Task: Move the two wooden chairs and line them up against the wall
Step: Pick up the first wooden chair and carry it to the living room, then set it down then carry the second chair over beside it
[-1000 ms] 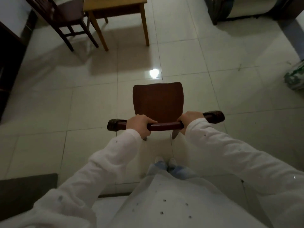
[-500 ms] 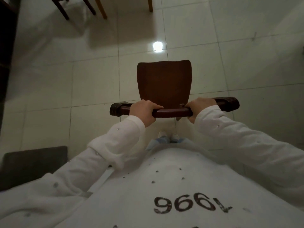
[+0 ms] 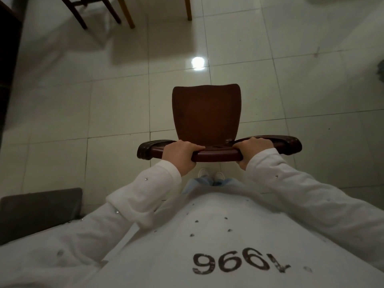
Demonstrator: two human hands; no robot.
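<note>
I've got both hands clamped on the curved top rail (image 3: 218,155) of the dark wooden chair (image 3: 206,115), left hand (image 3: 179,153) wrapped over the rail left of centre, right hand (image 3: 252,148) gripping it right of centre, fingers curled over the front edge. The chair sits out on the open tiled floor (image 3: 116,104) right in front of me, seat pointing away, my shoes (image 3: 211,175) just behind it. Solid wood, stiff, so I'd judge it fairly heavy but it won't flex; the rail looks polished and could be slick, so a wide two-handed hold here feels like the place to carry it. Up ahead, the legs of the second chair (image 3: 93,12) stand beside the light wooden legs of a worktop (image 3: 189,9). I can't see the wall from here.
</note>
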